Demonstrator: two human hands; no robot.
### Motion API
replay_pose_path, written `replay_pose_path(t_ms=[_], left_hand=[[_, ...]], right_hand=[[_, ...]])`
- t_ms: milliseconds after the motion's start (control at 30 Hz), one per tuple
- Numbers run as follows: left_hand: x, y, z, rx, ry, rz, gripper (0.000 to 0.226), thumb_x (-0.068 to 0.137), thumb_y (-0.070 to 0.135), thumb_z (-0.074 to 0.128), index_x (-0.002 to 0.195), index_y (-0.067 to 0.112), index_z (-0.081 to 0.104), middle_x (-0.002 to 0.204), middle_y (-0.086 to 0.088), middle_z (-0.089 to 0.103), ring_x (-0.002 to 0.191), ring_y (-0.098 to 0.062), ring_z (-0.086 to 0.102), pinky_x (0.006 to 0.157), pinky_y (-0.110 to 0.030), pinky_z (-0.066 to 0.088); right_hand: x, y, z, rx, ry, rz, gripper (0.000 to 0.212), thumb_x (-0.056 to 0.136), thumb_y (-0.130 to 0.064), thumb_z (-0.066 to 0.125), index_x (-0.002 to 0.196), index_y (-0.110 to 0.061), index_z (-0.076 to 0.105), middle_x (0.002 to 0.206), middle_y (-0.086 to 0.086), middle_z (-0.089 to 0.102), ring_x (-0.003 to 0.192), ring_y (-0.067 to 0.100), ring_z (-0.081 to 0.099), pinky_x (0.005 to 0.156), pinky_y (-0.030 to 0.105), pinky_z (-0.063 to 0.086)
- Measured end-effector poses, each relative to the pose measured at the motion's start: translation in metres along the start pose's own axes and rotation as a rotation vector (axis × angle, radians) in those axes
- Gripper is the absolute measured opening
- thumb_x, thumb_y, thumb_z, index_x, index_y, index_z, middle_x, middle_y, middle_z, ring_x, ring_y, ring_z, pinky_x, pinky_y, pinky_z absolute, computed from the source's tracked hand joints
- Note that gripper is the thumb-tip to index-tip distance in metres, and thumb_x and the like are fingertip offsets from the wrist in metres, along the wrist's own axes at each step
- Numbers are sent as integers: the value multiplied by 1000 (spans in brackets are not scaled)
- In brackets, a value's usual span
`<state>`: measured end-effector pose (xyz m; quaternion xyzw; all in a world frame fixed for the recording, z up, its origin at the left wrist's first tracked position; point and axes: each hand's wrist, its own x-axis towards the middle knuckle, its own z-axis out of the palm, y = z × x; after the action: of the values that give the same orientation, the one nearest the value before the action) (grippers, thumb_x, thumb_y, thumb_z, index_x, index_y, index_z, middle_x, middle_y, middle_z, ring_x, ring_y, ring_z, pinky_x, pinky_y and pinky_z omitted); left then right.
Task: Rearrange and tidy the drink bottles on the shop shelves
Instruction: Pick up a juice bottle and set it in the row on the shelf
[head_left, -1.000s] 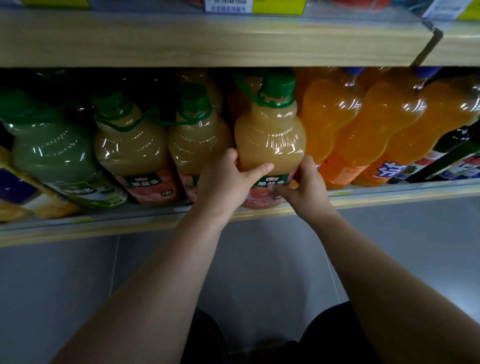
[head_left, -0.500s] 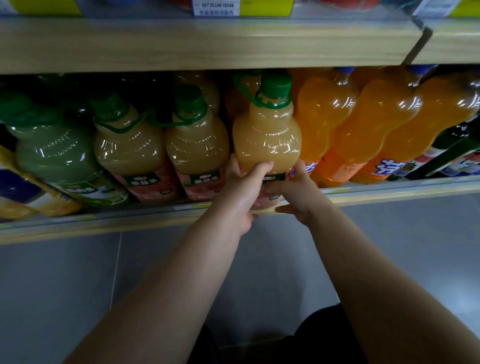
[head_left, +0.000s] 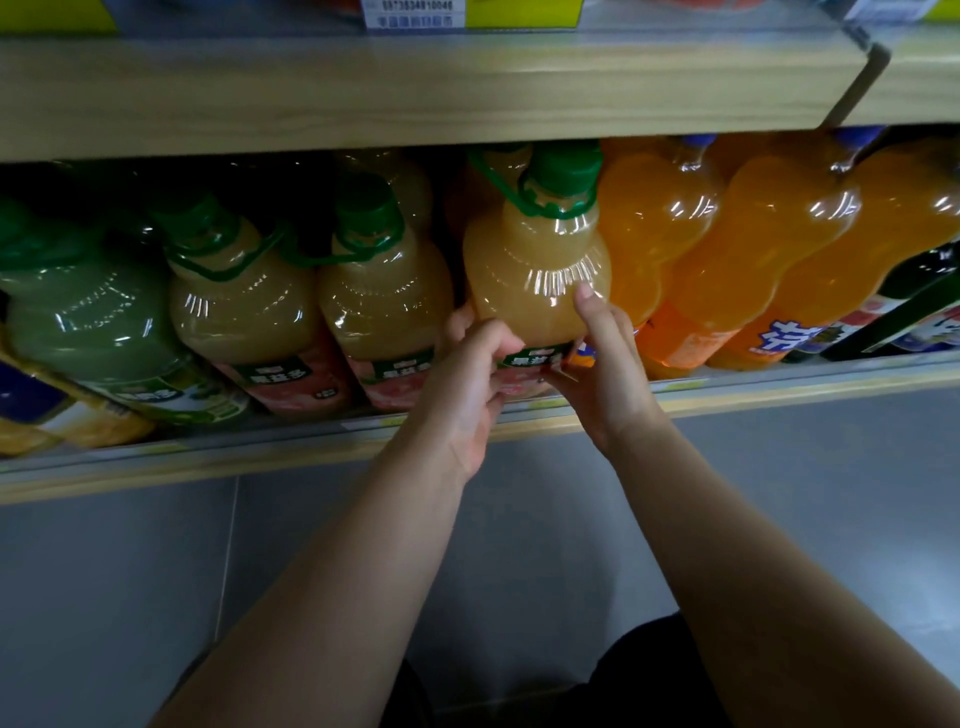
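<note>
Both hands, left hand (head_left: 467, 379) and right hand (head_left: 605, 374), clamp the pale-yellow green-capped plastic juice bottle (head_left: 535, 275) at the wooden shelf (head_left: 311, 457) front edge; squaring its label forward likely comes next.

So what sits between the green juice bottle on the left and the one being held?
Head view: two pale juice bottles with green caps stand between the green bottle and the held one.
</note>
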<state>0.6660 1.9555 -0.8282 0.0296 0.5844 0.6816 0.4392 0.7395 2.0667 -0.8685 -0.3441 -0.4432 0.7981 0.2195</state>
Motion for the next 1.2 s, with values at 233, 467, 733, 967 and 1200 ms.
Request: replay_pose_path(t_ms=[233, 467, 733, 967, 1200], left_hand=[[2, -5, 7, -55, 81, -29, 57, 61, 11, 54, 116, 27, 52, 128, -12, 55, 109, -29, 59, 90, -39, 49], [12, -7, 0, 18, 123, -100, 42, 74, 5, 49, 111, 24, 50, 107, -7, 62, 83, -23, 60, 74, -33, 43], [-14, -9, 14, 305, 125, 80, 73, 68, 24, 53, 140, 33, 38, 137, 3, 47, 117, -13, 47, 94, -29, 39], [-13, -11, 19, 429, 62, 133, 58, 93, 12, 43, 147, 27, 29, 155, 5, 19, 125, 3, 25, 84, 0, 22], [-26, 7, 5, 497, 98, 106, 55, 83, 28, 51, 138, 31, 46, 134, 6, 47, 114, -5, 42, 89, -23, 32]], right_hand=[[3, 7, -1, 21, 77, -1, 62, 68, -51, 75, 111, -13, 52, 110, 6, 62, 108, 29, 63, 89, 55, 53], [5, 12, 3, -31, 109, 68, 52, 74, -43, 73, 112, -15, 50, 109, 3, 63, 104, 23, 65, 68, 31, 57], [-3, 3, 2, -133, 139, 68, 38, 84, -37, 68, 110, -11, 57, 97, -2, 72, 83, 5, 70, 70, 27, 58], [-2, 0, 10, -203, 241, 66, 50, 80, -44, 70, 114, -12, 51, 99, -3, 64, 88, 9, 65, 71, 29, 54], [-19, -5, 23, -200, 383, 26, 43, 74, -42, 77, 99, -19, 50, 106, 3, 62, 97, 20, 60, 90, 41, 49]])
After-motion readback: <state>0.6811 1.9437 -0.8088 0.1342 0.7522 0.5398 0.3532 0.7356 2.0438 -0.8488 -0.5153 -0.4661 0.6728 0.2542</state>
